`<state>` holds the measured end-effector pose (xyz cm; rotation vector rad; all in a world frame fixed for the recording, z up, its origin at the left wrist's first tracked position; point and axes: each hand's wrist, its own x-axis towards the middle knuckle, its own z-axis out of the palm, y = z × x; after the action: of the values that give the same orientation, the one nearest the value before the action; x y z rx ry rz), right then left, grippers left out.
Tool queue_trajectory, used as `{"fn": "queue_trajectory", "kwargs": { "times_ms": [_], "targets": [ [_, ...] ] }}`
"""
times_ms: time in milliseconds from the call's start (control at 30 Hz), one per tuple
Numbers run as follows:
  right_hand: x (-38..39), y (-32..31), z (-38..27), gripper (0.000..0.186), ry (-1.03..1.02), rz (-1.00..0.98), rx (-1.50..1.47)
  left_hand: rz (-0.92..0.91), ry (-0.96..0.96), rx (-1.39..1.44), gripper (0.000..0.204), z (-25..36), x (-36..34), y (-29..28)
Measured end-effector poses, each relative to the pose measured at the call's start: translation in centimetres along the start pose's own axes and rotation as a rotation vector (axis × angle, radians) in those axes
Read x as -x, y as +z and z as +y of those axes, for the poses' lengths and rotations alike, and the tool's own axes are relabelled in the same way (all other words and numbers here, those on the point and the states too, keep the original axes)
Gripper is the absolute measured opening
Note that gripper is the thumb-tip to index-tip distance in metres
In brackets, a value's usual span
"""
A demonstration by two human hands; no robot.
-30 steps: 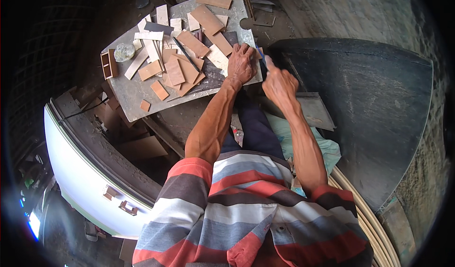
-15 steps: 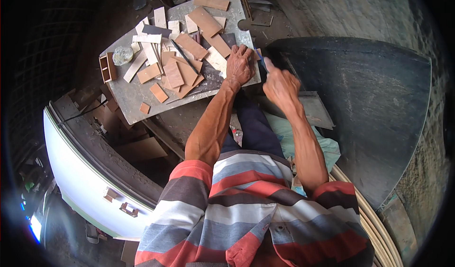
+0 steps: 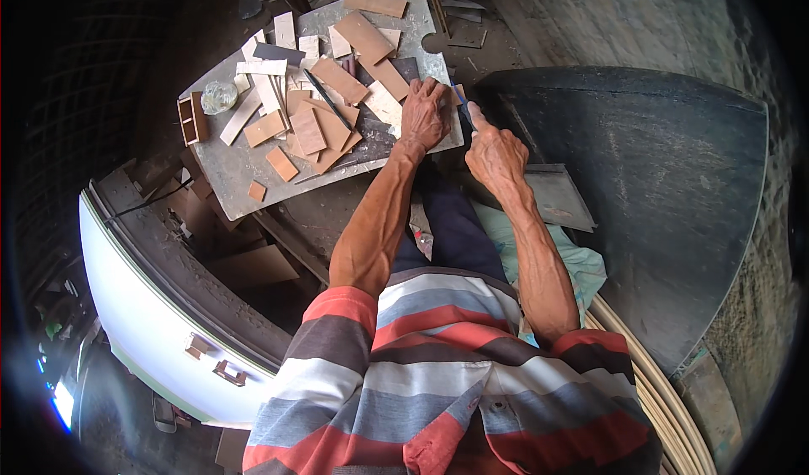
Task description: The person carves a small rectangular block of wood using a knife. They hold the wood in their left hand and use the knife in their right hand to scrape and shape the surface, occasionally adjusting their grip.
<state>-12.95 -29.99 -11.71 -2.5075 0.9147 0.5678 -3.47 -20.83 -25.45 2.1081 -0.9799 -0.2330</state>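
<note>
Gripping one blue tool (image 3: pixel 460 96) at the table's (image 3: pixel 221 162) right edge, the right hand (image 3: pixel 498 155) points it away from the body.
Its long axis slants forward and a little left; a finger lies along it. One bit of brown wood (image 3: pixel 462 91) shows beside it. The left hand (image 3: pixel 426 114) sits next to it, fingers bunched, though I can't tell what they pinch. One brown oblong (image 3: pixel 281 164) and one brown square (image 3: pixel 256 191) lie apart nearer the left, one box (image 3: pixel 199 118) beyond.
</note>
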Motion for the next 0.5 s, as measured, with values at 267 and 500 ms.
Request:
{"fn": "queue_trajectory", "kwargs": {
  "times_ms": [267, 500],
  "targets": [
    [0.5, 1.2, 0.6, 0.053, -0.010, 0.019, -0.002, 0.020, 0.012, 0.026, 0.029, -0.3, 0.3, 0.1],
    [0.7, 0.7, 0.3, 0.053, 0.004, 0.037, 0.012, 0.004, -0.049, 0.012, 0.030, 0.7, 0.0, -0.1]
  ]
}}
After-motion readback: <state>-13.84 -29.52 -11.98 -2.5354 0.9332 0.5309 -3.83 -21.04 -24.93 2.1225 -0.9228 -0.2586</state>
